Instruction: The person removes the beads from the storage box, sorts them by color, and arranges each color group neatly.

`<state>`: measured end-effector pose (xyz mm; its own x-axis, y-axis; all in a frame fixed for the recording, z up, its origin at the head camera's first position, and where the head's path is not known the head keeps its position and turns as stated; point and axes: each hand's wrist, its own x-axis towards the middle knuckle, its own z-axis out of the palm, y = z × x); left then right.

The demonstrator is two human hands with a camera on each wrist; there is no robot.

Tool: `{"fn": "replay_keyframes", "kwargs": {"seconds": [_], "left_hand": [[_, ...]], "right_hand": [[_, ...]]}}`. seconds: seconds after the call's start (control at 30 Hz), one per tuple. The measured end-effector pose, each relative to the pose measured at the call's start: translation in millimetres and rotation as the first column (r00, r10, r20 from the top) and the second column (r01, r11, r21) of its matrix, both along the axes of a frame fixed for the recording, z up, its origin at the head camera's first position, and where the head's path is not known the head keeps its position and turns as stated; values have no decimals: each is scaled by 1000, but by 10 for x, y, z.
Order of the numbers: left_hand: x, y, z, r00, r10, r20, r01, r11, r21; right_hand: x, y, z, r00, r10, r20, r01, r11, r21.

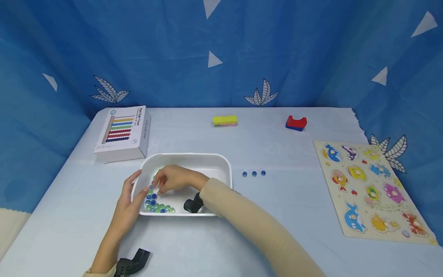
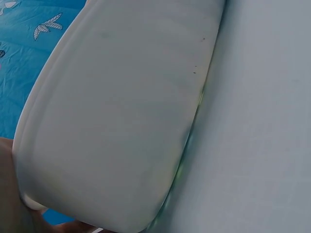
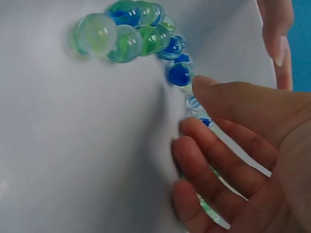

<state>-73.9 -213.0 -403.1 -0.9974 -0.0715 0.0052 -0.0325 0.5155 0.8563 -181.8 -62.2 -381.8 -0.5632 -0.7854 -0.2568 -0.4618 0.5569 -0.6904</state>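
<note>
A white tray (image 1: 221,165) stands on the table, with green and blue glass marbles (image 1: 160,208) along its left and front inner edges. At the tray's left end, my left hand (image 1: 127,209) grips the rim, its thumb over the edge and its fingers outside. The left wrist view shows the outer wall of the tray (image 2: 116,116) close up. My right hand (image 1: 174,178) reaches inside the tray over the marbles (image 3: 177,75). Its thumb and bent fingers stand apart beside them, and no marble shows pinched between them.
Three blue marbles (image 1: 254,173) lie in a row right of the tray. A boxed bead toy (image 1: 122,134) stands behind left. Yellow blocks (image 1: 225,120) and a red-and-blue block pair (image 1: 296,123) are at the back. A sea-animal puzzle board (image 1: 373,192) lies at the right.
</note>
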Motion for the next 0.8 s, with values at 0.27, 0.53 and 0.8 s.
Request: {"fn": "replay_keyframes", "kwargs": {"seconds": [0.27, 0.53, 0.8], "left_hand": [[-11, -5, -5, 1000, 4, 2, -4, 1000, -11], [-9, -11, -13, 1000, 2, -11, -2, 1000, -3], [-19, -5, -10, 1000, -10, 2, 10, 1000, -7]], "right_hand": [[13, -91, -36, 997, 77, -31, -78, 997, -22], [29, -176, -40, 991, 113, -66, -109, 992, 66], [-8, -61, 37, 996, 82, 19, -81, 995, -56]]}}
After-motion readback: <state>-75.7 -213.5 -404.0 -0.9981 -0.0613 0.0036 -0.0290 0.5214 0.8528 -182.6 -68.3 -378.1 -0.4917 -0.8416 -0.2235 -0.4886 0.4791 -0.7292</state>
